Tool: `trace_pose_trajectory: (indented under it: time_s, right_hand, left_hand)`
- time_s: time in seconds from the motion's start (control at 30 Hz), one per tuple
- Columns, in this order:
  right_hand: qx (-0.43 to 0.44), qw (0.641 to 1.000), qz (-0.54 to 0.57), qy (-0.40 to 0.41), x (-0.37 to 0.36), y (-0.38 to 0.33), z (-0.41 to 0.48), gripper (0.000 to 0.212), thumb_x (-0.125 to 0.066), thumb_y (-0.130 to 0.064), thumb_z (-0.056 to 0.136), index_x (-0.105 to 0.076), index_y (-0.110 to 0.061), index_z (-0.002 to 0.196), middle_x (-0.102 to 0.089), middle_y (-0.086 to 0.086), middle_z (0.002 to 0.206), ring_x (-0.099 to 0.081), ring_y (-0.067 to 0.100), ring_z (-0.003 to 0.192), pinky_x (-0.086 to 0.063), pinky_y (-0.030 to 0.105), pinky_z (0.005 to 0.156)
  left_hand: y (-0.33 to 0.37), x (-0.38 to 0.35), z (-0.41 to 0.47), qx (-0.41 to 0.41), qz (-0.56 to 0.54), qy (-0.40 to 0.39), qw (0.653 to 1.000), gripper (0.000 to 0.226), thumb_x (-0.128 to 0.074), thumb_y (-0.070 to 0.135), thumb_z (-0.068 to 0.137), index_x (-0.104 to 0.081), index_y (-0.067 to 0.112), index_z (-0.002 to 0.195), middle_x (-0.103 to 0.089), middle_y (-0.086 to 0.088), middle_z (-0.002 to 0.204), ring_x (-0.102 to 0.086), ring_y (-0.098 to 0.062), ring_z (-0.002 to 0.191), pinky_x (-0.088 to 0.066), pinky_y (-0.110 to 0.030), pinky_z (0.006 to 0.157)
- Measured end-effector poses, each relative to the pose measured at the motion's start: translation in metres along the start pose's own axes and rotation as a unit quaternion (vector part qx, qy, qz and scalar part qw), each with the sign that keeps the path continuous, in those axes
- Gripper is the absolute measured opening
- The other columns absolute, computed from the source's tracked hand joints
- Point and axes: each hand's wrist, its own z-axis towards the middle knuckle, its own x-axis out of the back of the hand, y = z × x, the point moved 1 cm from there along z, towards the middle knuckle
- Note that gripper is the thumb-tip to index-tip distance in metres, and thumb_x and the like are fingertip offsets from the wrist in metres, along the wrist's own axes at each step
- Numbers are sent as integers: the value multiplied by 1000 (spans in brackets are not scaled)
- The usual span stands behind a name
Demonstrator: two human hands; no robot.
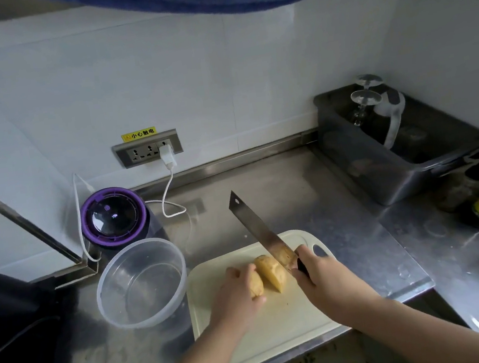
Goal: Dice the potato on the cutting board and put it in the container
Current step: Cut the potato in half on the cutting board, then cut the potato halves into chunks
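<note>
Fingers (300, 260) of the right hand (321, 277) are curled round the dark handle of the knife (256, 227), whose blade stands down in the potato (270, 271). The fingers (239, 272) of the left hand (238, 294) are bent over the left cut piece and hold it. The potato lies in pieces on the pale cutting board (282, 334), toward its far edge, and just left of the board the clear round container (115, 289) stands on the steel surface (309, 190).

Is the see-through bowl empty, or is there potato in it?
Empty: the clear container shows only its bare bottom, and the potato pieces lie on the cutting board.
</note>
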Motion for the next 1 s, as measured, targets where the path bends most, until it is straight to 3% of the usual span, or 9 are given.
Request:
trace_pose_trajectory:
  time_s: [0.17, 0.23, 0.3, 0.37, 0.53, 0.7, 0.8, 0.87, 1.0]
  right_hand:
    - [-17, 1000, 2, 1, 0, 4, 6, 12, -36, -31, 104, -40, -22, 98, -53, -3, 79, -58, 20, 67, -46, 34, 57]
    - [-18, 1000, 5, -2, 0, 4, 10, 11, -36, -31, 104, -40, -23, 98, -53, -4, 79, -57, 19, 67, -47, 34, 58]
    - [-14, 1000, 0, -5, 0, 2, 12, 11, -36, -32, 104, -40, -23, 99, -51, -4, 78, -52, 16, 63, -44, 31, 55]
    - [-15, 1000, -4, -9, 0, 0, 15, 11, -35, -32, 105, -40, -23, 100, -48, -5, 76, -47, 13, 59, -38, 25, 51]
    - [-23, 1000, -5, -7, -4, 2, 22, 13, -36, -31, 105, -42, -22, 98, -50, -5, 74, -47, 13, 58, -38, 25, 52]
    - [-51, 999, 4, 2, -5, 13, 26, 13, -38, -32, 104, -43, -22, 97, -57, -1, 77, -56, 16, 64, -48, 33, 56]
    - [-58, 998, 11, 5, 0, 17, 25, 11, -38, -29, 104, -43, -22, 98, -55, -2, 77, -51, 13, 61, -40, 26, 51]
    - [-58, 998, 11, 6, 4, 19, 24, 11, -38, -28, 104, -42, -21, 97, -55, -1, 76, -51, 13, 61, -40, 27, 52]
    - [-67, 998, 7, 2, 8, 24, 20, 10, -38, -29, 104, -41, -22, 98, -58, -1, 79, -59, 18, 68, -48, 33, 58]
  left_hand:
    - [-8, 1, 11, 74, -143, 44, 986, 53, -66, 30, 86, -42, 24, 133, -49, -5, 125, -54, -23, 109, -47, -32, 91]
    - [-18, 5, 16, 180, -366, 92, 909, 42, -71, 20, 84, -49, 20, 120, -52, -7, 119, -54, -26, 102, -55, -39, 81]
    - [-28, 10, 19, 298, -564, 104, 764, 37, -71, 15, 85, -51, 18, 117, -49, -9, 120, -52, -31, 105, -57, -40, 60]
    - [-39, 11, 23, 355, -596, 117, 711, 44, -69, 20, 87, -49, 16, 126, -46, -11, 128, -51, -35, 112, -56, -38, 54]
    - [-44, 10, 17, 385, -380, 72, 838, 59, -53, 41, 92, -37, 13, 141, -33, -15, 143, -45, -37, 121, -55, -45, 86]
    - [-4, 29, 5, 219, -67, -13, 973, 74, -45, 35, 99, -2, 8, 153, -1, -14, 159, -4, -30, 147, -15, -38, 117]
    - [20, 37, 10, 9, 42, 29, 999, 74, -55, 26, 95, -9, 25, 153, -7, -2, 157, -8, -26, 146, -8, -49, 119]
    - [27, 33, 23, -108, 92, -19, 990, 69, -56, 22, 94, -19, 26, 152, -18, -1, 156, -18, -23, 145, -16, -41, 118]
    - [34, 30, 38, -122, 172, -96, 973, 47, -55, 31, 94, -40, 24, 138, -38, -4, 140, -45, -26, 127, -44, -38, 96]
